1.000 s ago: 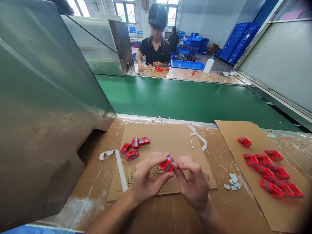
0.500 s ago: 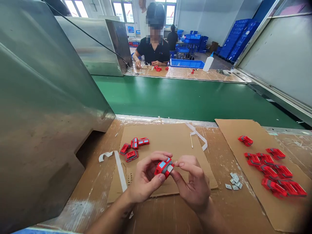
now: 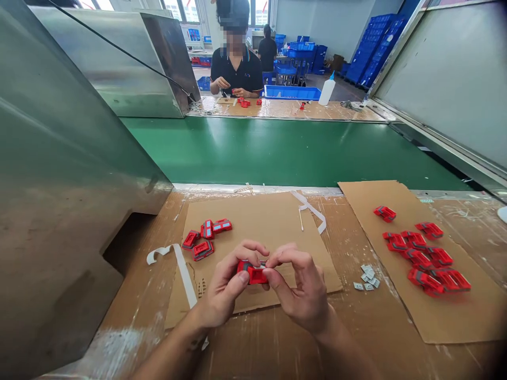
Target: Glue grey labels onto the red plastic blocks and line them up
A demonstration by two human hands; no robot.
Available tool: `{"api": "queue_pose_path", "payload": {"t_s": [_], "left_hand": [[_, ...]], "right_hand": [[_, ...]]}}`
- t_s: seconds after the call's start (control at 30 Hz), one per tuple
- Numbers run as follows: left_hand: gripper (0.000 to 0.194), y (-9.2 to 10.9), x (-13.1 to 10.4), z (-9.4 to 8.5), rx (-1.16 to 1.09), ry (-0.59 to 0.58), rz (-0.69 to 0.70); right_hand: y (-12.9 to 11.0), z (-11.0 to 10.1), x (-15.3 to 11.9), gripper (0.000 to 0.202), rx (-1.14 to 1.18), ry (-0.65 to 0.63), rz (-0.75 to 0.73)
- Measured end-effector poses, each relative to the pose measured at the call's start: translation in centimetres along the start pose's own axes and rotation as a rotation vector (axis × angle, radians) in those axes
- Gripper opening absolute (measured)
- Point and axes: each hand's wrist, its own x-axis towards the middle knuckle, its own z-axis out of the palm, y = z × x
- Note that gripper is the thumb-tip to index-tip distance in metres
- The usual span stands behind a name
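Above the middle cardboard sheet [image 3: 265, 211], my left hand [image 3: 225, 282] grips a small red and grey plastic toy car part [image 3: 255, 274] between thumb and fingers. At its right end, the thumb and forefinger of my right hand [image 3: 301, 285] pinch together against it. A pale sliver shows on top between the fingertips, too covered to make out fully. Several like red parts [image 3: 206, 229], some with pale blue panels, lie on the sheet to the left. Right of my right hand is a small pile of grey plates [image 3: 368, 277].
More red parts [image 3: 418, 258] stand on a second cardboard sheet [image 3: 447, 316] at the right. White tape strips [image 3: 184, 274] and a cotton swab [image 3: 301, 219] lie nearby. Beyond runs a green belt [image 3: 253, 150], with a co-worker [image 3: 236, 66] behind it. A metal housing [image 3: 71, 200] borders the left.
The toy car part has been tilted so its red hollow side faces me. My right fingertips have closed in on its right end. The whole view has shifted slightly.
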Motion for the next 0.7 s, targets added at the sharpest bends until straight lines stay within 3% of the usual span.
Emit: {"api": "queue_pose_path", "payload": {"t_s": [0.13, 0.23, 0.4, 0.53, 0.7], "left_hand": [[0.012, 0.1, 0.3, 0.6, -0.272, 0.014, -0.045], [0.011, 0.4, 0.5, 0.8, -0.348, 0.012, -0.070], [0.011, 0.9, 0.3, 0.5, -0.154, -0.041, -0.055], [0.015, 1.1, 0.2, 0.0, 0.098, -0.069, 0.035], [0.014, 1.0, 0.3, 0.0, 0.228, -0.096, 0.068]], "right_hand": [[0.0, -0.3, 0.4, 0.032, -0.092, -0.129, -0.084], [0.0, -0.2, 0.7, 0.026, -0.148, -0.149, -0.124], [-0.3, -0.3, 0.9, 0.028, -0.113, -0.159, -0.064], [-0.4, -0.7, 1.0, 0.022, -0.080, -0.198, -0.021], [-0.1, -0.7, 0.9, 0.016, -0.109, -0.181, 0.014]]}}
